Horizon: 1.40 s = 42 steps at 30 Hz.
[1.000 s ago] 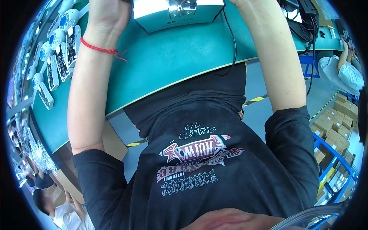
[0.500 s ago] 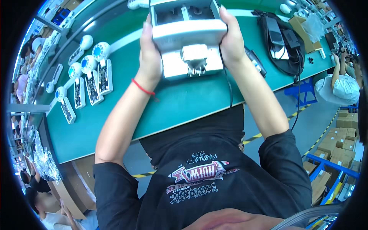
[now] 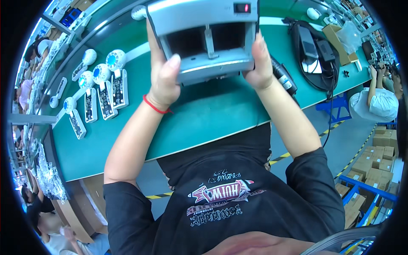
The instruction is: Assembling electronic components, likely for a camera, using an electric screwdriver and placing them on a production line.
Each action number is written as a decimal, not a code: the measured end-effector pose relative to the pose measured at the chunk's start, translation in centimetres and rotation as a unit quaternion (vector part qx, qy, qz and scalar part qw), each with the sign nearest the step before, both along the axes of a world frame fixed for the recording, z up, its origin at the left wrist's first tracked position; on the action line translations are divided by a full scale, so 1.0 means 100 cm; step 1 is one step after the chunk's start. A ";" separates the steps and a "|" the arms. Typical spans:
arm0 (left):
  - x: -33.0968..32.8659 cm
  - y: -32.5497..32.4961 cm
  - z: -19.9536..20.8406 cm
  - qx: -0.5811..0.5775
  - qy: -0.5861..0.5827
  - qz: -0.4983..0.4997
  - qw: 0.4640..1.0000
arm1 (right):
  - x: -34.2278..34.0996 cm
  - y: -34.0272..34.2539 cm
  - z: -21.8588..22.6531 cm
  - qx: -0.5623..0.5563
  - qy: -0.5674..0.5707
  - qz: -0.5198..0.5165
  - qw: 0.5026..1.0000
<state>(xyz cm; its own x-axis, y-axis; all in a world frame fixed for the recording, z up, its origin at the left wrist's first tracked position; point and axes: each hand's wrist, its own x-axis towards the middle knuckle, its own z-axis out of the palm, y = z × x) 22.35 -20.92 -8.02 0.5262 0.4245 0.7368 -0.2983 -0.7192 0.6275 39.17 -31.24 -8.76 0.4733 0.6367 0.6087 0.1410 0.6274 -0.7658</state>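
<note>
Gray machine (image 3: 209,40) with a red-lit screen (image 3: 242,7) is squeezed between left hand (image 3: 165,81) and right hand (image 3: 260,70). White gadgets (image 3: 102,74) lie left of them.

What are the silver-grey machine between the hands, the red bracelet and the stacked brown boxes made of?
The silver-grey machine looks like satin-painted metal or plastic: it shines softly, but I can't tell which. The red bracelet seems to be cord or thread, because it's thin and has a loose end. The brown boxes look like matte cardboard: plain tan, flat-sided, with no shine.
</note>
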 end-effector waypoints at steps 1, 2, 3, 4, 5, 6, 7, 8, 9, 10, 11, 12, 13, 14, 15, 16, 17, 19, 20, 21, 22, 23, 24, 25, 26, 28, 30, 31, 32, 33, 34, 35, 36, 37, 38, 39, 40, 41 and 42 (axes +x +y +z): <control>-0.002 0.001 -0.007 0.030 0.000 0.027 0.999 | -0.002 0.002 -0.009 -0.011 0.012 0.012 1.000; -0.003 0.003 -0.014 0.061 -0.001 0.054 0.997 | -0.005 0.000 -0.017 -0.022 0.023 0.024 0.999; -0.002 0.008 -0.020 0.093 -0.005 0.082 0.992 | -0.006 -0.001 -0.020 -0.030 0.024 0.026 0.999; -0.002 0.014 -0.027 0.125 -0.011 0.111 0.986 | -0.007 -0.006 -0.021 -0.039 0.015 0.019 0.999; -0.002 0.024 -0.035 0.120 -0.012 0.119 0.986 | -0.007 -0.009 -0.016 -0.047 0.003 0.017 0.999; -0.001 0.035 -0.042 0.209 -0.020 0.135 0.968 | -0.006 -0.012 -0.012 -0.053 -0.010 0.017 0.998; -0.004 0.042 -0.050 0.296 -0.027 0.152 0.943 | -0.004 -0.014 -0.009 -0.058 -0.025 0.016 0.998; -0.004 0.037 -0.046 0.292 -0.031 0.159 0.943 | 0.001 -0.016 -0.012 -0.054 -0.023 0.040 0.997; 0.001 0.028 -0.044 0.184 -0.054 0.090 0.977 | 0.007 -0.018 -0.016 -0.049 -0.022 0.065 0.996; 0.010 0.015 -0.035 0.075 -0.081 0.017 0.994 | 0.013 -0.021 -0.017 -0.051 -0.031 0.069 0.996; 0.015 0.005 -0.027 -0.035 -0.106 -0.056 0.992 | 0.016 -0.025 -0.018 -0.054 -0.019 0.085 0.995; 0.015 0.003 -0.021 -0.143 -0.132 -0.129 0.972 | 0.018 -0.027 -0.018 -0.058 -0.007 0.101 0.993; 0.012 0.005 -0.019 -0.146 -0.140 -0.126 0.971 | 0.019 -0.028 -0.016 -0.062 -0.014 0.103 0.993; 0.010 0.008 -0.016 -0.137 -0.119 -0.135 0.974 | 0.019 -0.028 -0.014 -0.057 -0.013 0.106 0.993; 0.007 0.011 -0.014 -0.128 -0.098 -0.145 0.976 | 0.019 -0.029 -0.013 -0.051 -0.011 0.108 0.993; 0.006 0.014 -0.014 -0.118 -0.076 -0.155 0.978 | 0.020 -0.029 -0.012 -0.045 -0.009 0.110 0.993; 0.005 0.016 -0.014 -0.109 -0.053 -0.165 0.979 | 0.020 -0.028 -0.011 -0.038 -0.005 0.111 0.993; 0.006 0.019 -0.016 -0.099 -0.060 -0.155 0.981 | 0.020 -0.025 -0.010 -0.041 -0.003 0.111 0.993; 0.006 0.020 -0.016 -0.088 -0.064 -0.145 0.983 | 0.020 -0.024 -0.010 -0.041 0.004 0.112 0.993; 0.007 0.021 -0.017 -0.077 -0.067 -0.135 0.986 | 0.020 -0.024 -0.009 -0.040 0.011 0.113 0.993; 0.008 0.022 -0.017 -0.066 -0.069 -0.125 0.988 | 0.020 -0.023 -0.009 -0.039 0.018 0.113 0.993; 0.010 0.023 -0.017 -0.065 -0.071 -0.127 0.987 | 0.020 -0.022 -0.009 -0.038 0.016 0.110 0.993; 0.011 0.024 -0.017 -0.063 -0.070 -0.127 0.987 | 0.021 -0.022 -0.009 -0.041 0.022 0.108 0.993; 0.011 0.025 -0.017 -0.060 -0.069 -0.126 0.988 | 0.020 -0.022 -0.010 -0.044 0.029 0.105 0.993; 0.012 0.026 -0.017 -0.058 -0.068 -0.126 0.988 | 0.019 -0.022 -0.009 -0.046 0.036 0.102 0.993; 0.012 0.027 -0.017 -0.056 -0.068 -0.127 0.988 | 0.016 -0.021 -0.008 -0.049 0.041 0.097 0.993; 0.009 0.027 -0.018 -0.063 -0.064 -0.128 0.988 | 0.008 -0.019 -0.007 -0.049 0.057 0.072 0.995; 0.009 0.026 -0.019 -0.067 -0.060 -0.128 0.988 | 0.004 -0.019 -0.006 -0.050 0.066 0.060 0.995; 0.010 0.026 -0.019 -0.071 -0.057 -0.128 0.988 | 0.002 -0.018 -0.006 -0.050 0.075 0.047 0.995; 0.011 0.025 -0.019 -0.070 -0.056 -0.131 0.987 | 0.001 -0.017 -0.005 -0.049 0.076 0.045 0.995; 0.013 0.024 -0.020 -0.082 -0.070 -0.134 0.985 | 0.000 -0.016 -0.005 -0.046 0.081 0.050 0.994; 0.015 0.023 -0.021 -0.093 -0.084 -0.138 0.983 | 0.000 -0.015 -0.004 -0.042 0.085 0.056 0.994; 0.016 0.021 -0.021 -0.104 -0.097 -0.141 0.980 | -0.001 -0.015 -0.003 -0.038 0.090 0.061 0.993; 0.018 0.019 -0.022 -0.115 -0.110 -0.145 0.977 | -0.001 -0.014 -0.002 -0.034 0.095 0.067 0.993; 0.021 0.018 -0.021 -0.113 -0.106 -0.146 0.977 | -0.001 -0.011 -0.001 -0.031 0.098 0.066 0.992; 0.026 0.019 -0.021 -0.143 -0.126 -0.155 0.969 | 0.000 -0.007 0.002 -0.038 0.108 0.063 0.991; 0.031 0.019 -0.021 -0.175 -0.146 -0.163 0.960 | 0.000 -0.005 0.005 -0.048 0.118 0.061 0.990; 0.036 0.018 -0.022 -0.208 -0.164 -0.170 0.949 | -0.001 -0.003 0.010 -0.058 0.129 0.058 0.988; 0.039 0.016 -0.023 -0.241 -0.182 -0.176 0.937 | -0.003 -0.001 0.015 -0.069 0.140 0.056 0.986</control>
<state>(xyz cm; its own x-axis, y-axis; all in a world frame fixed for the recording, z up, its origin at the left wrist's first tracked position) 26.22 -19.31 -10.36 0.4466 0.6017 0.6622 -0.7212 -0.1959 0.6644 38.85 -31.36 -7.24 0.5330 0.7620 0.3678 -0.1531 0.5144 -0.8438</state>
